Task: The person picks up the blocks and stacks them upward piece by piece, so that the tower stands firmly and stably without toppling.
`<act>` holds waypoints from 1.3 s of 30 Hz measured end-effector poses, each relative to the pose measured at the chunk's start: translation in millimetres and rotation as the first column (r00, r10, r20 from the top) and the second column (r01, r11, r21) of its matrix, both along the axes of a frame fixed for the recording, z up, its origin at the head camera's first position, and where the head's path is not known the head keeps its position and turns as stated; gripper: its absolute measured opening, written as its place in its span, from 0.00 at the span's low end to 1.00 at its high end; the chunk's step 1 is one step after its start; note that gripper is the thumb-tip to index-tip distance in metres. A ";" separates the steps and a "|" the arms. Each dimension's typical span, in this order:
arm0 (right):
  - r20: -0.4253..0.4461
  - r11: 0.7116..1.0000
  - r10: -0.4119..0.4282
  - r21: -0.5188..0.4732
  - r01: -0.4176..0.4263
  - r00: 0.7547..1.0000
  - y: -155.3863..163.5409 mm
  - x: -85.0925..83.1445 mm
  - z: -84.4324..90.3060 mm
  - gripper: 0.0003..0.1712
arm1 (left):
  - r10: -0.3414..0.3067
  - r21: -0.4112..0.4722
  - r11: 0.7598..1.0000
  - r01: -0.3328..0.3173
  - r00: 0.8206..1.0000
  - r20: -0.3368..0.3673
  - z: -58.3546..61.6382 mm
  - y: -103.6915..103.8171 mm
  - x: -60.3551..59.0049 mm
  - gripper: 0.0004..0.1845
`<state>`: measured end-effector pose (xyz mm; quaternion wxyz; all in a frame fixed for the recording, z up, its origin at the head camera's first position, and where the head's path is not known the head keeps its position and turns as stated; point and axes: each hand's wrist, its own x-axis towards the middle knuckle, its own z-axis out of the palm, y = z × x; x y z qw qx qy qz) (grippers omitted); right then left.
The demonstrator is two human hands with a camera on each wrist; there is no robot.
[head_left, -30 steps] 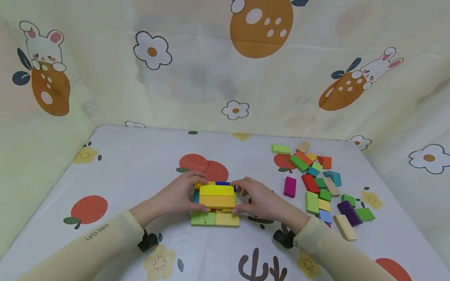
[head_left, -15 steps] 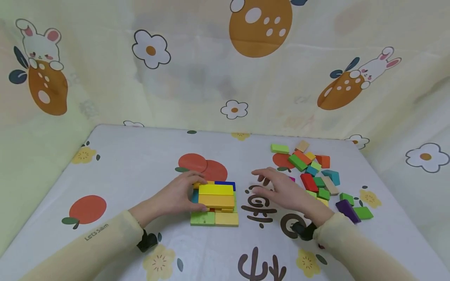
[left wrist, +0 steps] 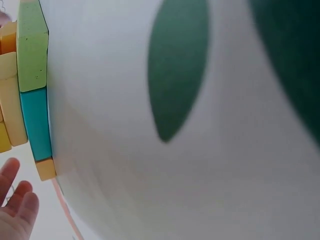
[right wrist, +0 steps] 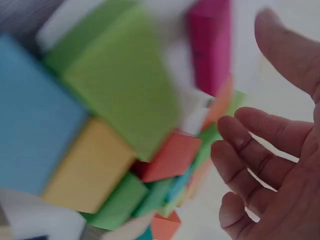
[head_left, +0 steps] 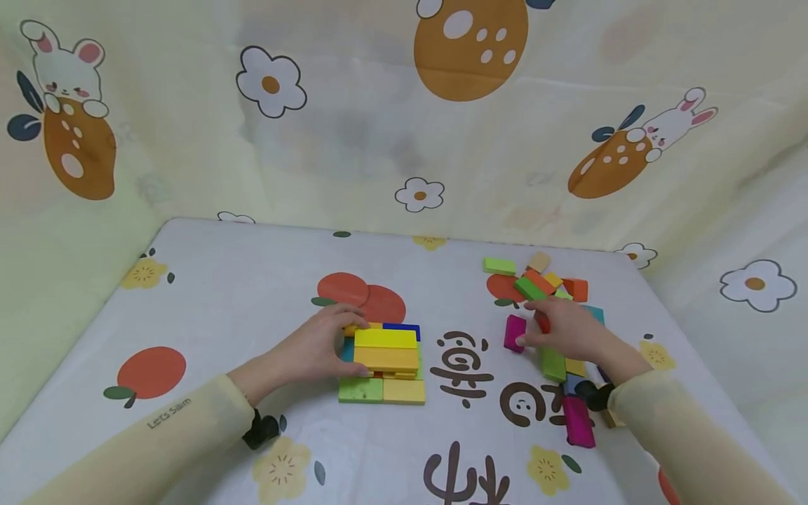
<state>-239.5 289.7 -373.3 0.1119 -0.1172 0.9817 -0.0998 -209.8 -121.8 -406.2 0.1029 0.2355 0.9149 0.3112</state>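
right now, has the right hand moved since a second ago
Yes, rightward: against the brown lettering in the head view, the right hand has gone from the block stack to the loose blocks.

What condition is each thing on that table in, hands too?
Block stack: layered, standing
Left hand: curved round the stack's left end
Right hand: fingers apart, holding nothing
Rear magenta block: loose, not held
Front magenta block: lying loose
Other blocks: scattered
Tablecloth: spread out

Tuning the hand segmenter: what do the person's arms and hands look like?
Left hand and right hand: bare, no gloves. Left sleeve and right sleeve: long, cream; dark lettering on the left one. A black device shows at each wrist.
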 end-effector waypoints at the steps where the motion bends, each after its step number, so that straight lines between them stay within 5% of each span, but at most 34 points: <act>1: 0.002 1.000 0.019 0.024 -0.019 1.000 1.0 -0.3 -3.1 0.44 | -0.002 0.001 1.000 0.002 1.000 0.001 0.5 0.1 0.1 0.36; 6: -0.032 0.992 0.113 0.062 -0.111 0.993 -3.9 0.7 -9.9 0.42 | 0.002 -0.002 1.000 -0.002 1.000 0.003 1.5 0.1 0.1 0.36; 14: 0.074 0.990 0.116 -0.091 -0.109 0.990 -24.3 7.1 -8.3 0.44 | 0.011 -0.002 1.000 -0.011 1.000 0.001 1.8 -1.5 -0.7 0.36; 24: 0.009 0.991 0.105 -0.084 -0.104 0.994 -30.7 9.2 -14.7 0.39 | 0.015 -0.010 1.000 -0.015 1.000 0.011 1.7 -2.1 0.1 0.36; 31: -0.115 0.953 0.265 -0.121 -0.278 0.957 -101.7 19.3 10.6 0.35 | 0.011 0.002 1.000 -0.011 1.000 0.007 1.5 -3.8 -0.1 0.36; 35: -0.117 0.925 0.352 -0.110 -0.364 0.929 -147.3 25.4 18.2 0.35 | 0.003 0.014 1.000 -0.003 1.000 0.014 0.3 -3.2 -0.2 0.36; 39: -0.093 0.924 0.363 -0.094 -0.372 0.927 -170.7 26.7 17.0 0.36 | -0.008 0.019 1.000 0.007 1.000 0.014 0.3 -1.5 -0.5 0.37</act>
